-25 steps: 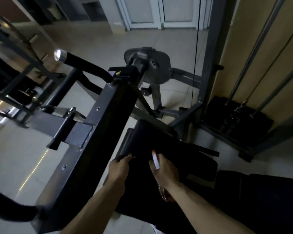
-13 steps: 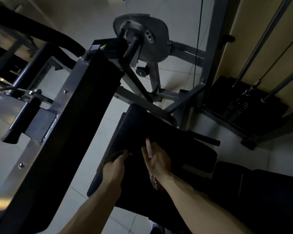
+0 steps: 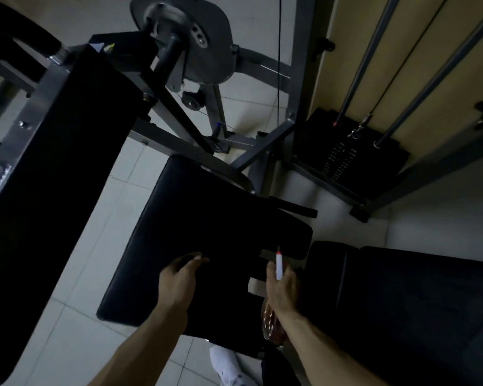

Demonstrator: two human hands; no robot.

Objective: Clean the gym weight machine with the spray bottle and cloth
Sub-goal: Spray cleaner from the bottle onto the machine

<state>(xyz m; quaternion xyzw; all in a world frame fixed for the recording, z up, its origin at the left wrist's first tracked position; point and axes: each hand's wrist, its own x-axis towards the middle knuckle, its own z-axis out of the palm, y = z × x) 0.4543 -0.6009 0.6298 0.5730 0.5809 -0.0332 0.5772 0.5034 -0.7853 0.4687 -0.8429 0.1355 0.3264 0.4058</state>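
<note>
The gym machine's black seat pad (image 3: 207, 218) lies in the middle of the head view. My left hand (image 3: 179, 277) rests on its near part, fingers curled on a dark cloth (image 3: 186, 258) that barely stands out from the pad. My right hand (image 3: 283, 288) grips a clear spray bottle (image 3: 271, 321) at the pad's right edge. The bottle's white nozzle with a red tip (image 3: 278, 264) points away from me over the pad.
A long black pad on a grey frame (image 3: 53, 162) fills the left. A grey cam plate (image 3: 184, 37) and frame bars stand beyond the seat. The weight stack (image 3: 346, 157) with guide rods is at the right, another black pad (image 3: 402, 302) at lower right. My white shoe (image 3: 229, 366) is on the tiled floor.
The view has tipped down and closer to the seat pad. My right hand with the bottle has drifted right, away from my left hand, which stays on the pad.
</note>
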